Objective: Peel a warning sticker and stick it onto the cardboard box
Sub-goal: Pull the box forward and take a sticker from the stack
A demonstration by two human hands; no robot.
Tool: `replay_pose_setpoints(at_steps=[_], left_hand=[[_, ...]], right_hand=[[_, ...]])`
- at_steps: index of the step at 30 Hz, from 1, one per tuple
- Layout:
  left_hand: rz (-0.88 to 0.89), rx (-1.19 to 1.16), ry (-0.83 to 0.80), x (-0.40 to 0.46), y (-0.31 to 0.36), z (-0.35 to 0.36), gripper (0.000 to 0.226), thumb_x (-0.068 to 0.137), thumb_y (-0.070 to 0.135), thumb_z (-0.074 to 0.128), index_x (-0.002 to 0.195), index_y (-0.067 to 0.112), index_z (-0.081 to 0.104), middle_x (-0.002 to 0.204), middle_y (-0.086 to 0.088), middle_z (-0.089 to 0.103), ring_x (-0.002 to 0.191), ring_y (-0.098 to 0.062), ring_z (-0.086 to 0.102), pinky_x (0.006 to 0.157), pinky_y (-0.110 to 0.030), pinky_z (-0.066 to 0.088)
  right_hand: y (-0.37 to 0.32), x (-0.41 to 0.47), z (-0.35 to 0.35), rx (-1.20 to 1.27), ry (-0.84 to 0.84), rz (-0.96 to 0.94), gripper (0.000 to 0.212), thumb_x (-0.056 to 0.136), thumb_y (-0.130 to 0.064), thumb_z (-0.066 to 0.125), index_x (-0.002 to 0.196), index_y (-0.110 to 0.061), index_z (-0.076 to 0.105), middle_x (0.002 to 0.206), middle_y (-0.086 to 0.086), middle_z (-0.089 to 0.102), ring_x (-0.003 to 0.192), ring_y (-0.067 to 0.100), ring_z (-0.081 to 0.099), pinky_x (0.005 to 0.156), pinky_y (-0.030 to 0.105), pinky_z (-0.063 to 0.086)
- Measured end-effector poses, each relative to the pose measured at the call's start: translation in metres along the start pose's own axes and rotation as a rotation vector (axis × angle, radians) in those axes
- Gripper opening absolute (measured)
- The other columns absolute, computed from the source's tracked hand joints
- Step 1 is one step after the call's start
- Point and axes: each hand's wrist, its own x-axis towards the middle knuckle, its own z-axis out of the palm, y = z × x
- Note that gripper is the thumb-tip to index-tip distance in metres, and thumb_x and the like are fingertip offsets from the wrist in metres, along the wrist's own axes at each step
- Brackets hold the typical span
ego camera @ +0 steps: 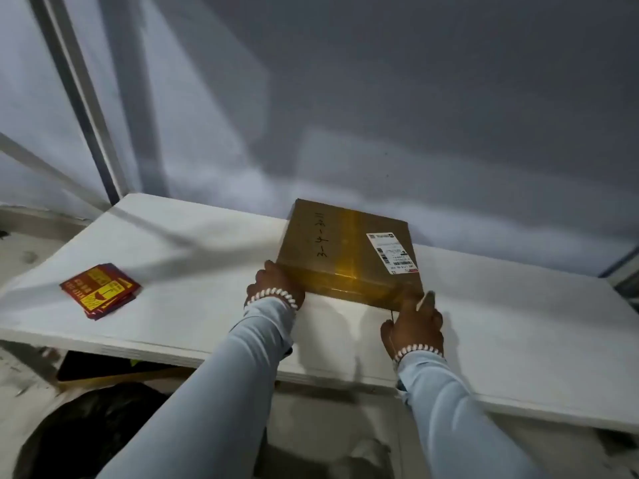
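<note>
Two hands are on the cardboard box (349, 252), which sits flat on the white table (179, 243) close to the wall (380, 98): the left hand (276, 283) grips the near left corner, fingers curled against the side, and the right hand (413, 323) presses at the near right corner with fingers spread against the edge. Neither hand holds a sticker. The stack of red and yellow warning stickers (100, 291) lies well apart to the left, on the same table, untouched, so the peeling step is not yet begun and the box looks to be only positioned. Its top carries a band of shiny tape (349, 236) down the middle, a white shipping label (392, 252) on the right and handwritten marks (320, 236) on the left. Several risks follow from this. A sticker laid over the glossy tape may hold poorly, and one placed over the label would hide the barcode; the bare brown area near the handwriting seems the safest spot. The stickers are stacked, so two could lift together, or a thin one could curl and stick to itself once peeled. The picture is blurred, so the sticker wording cannot be read fully
</note>
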Motion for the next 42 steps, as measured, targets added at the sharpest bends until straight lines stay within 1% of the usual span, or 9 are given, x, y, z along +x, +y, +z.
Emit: replay_pose_setpoints(at_steps=[6,11,16,19,22,27,35,39,42], left_hand=[[0.07,-0.2,-0.053,0.009,0.011,-0.007,0.042,0.078,0.029,0.051,0.114,0.009,0.045,0.118,-0.017,0.059,0.104,-0.039,0.057,0.09,-0.042,0.048],[0.092,-0.316,-0.095,0.009,0.005,-0.015,0.072,0.058,0.034,0.042,0.124,0.008,0.05,0.125,-0.013,0.058,0.111,-0.034,0.055,0.085,-0.03,0.039],[0.109,-0.334,-0.118,0.005,-0.001,-0.013,0.046,0.074,0.027,0.053,0.116,0.009,0.056,0.109,0.0,0.059,0.105,-0.032,0.057,0.081,-0.028,0.039],[0.103,-0.308,-0.135,0.006,-0.002,-0.013,0.051,0.067,0.034,0.053,0.113,0.011,0.054,0.114,-0.011,0.063,0.093,-0.032,0.055,0.073,-0.028,0.037],[0.061,-0.27,-0.165,0.007,-0.006,-0.015,0.057,0.076,0.029,0.06,0.128,0.008,0.049,0.122,-0.012,0.058,0.109,-0.033,0.053,0.079,-0.028,0.035],[0.091,-0.282,-0.187,0.012,-0.01,-0.01,0.052,0.054,0.034,0.054,0.099,0.011,0.067,0.095,-0.014,0.068,0.091,-0.034,0.06,0.072,-0.029,0.041],[0.076,-0.25,-0.262,-0.002,-0.004,-0.013,0.034,0.061,0.035,0.057,0.078,0.008,0.068,0.075,-0.008,0.061,0.078,-0.028,0.054,0.069,-0.029,0.043],[0.046,-0.251,-0.275,-0.003,-0.004,-0.01,0.019,0.077,0.032,0.065,0.089,0.018,0.063,0.111,-0.013,0.061,0.104,-0.032,0.056,0.095,-0.041,0.049],[0.021,-0.217,-0.286,0.001,-0.011,-0.01,0.045,0.082,0.029,0.063,0.123,0.013,0.057,0.131,-0.013,0.055,0.118,-0.033,0.052,0.102,-0.044,0.045]], right_hand=[[0.016,0.021,0.0,0.331,-0.104,0.252,0.098,0.084,-0.034,0.062,0.149,-0.02,-0.009,0.158,0.015,0.018,0.141,0.04,0.024,0.114,0.051,0.027],[0.02,0.027,-0.002,0.572,-0.133,0.297,0.096,0.084,-0.032,0.064,0.15,-0.017,-0.005,0.15,0.01,0.038,0.132,0.035,0.043,0.11,0.048,0.035],[0.018,0.024,-0.002,0.615,-0.154,0.245,0.071,0.081,-0.031,0.065,0.142,-0.021,0.029,0.133,0.01,0.057,0.115,0.035,0.056,0.102,0.046,0.044],[0.017,0.027,-0.01,0.603,-0.1,0.269,0.054,0.086,-0.026,0.06,0.133,-0.013,0.039,0.126,0.015,0.058,0.112,0.037,0.057,0.093,0.039,0.043],[0.019,0.03,-0.012,0.701,-0.144,0.309,0.043,0.096,-0.024,0.048,0.135,-0.01,0.038,0.118,0.012,0.056,0.108,0.033,0.056,0.089,0.035,0.041],[0.021,0.029,-0.003,0.66,-0.153,0.266,0.065,0.083,-0.021,0.063,0.139,-0.018,0.031,0.132,0.011,0.055,0.1,0.03,0.055,0.088,0.035,0.042],[0.017,0.022,-0.014,0.619,-0.216,0.169,0.065,0.08,-0.018,0.065,0.138,-0.028,0.037,0.138,0.006,0.049,0.119,0.034,0.05,0.097,0.038,0.04],[0.021,0.028,-0.025,0.667,-0.115,0.314,0.05,0.081,-0.027,0.063,0.127,-0.013,0.049,0.132,0.016,0.049,0.109,0.037,0.052,0.09,0.039,0.041],[0.034,0.033,-0.032,0.639,-0.106,0.373,0.06,0.082,-0.027,0.062,0.136,-0.016,0.041,0.14,0.018,0.044,0.123,0.039,0.047,0.098,0.043,0.037]])
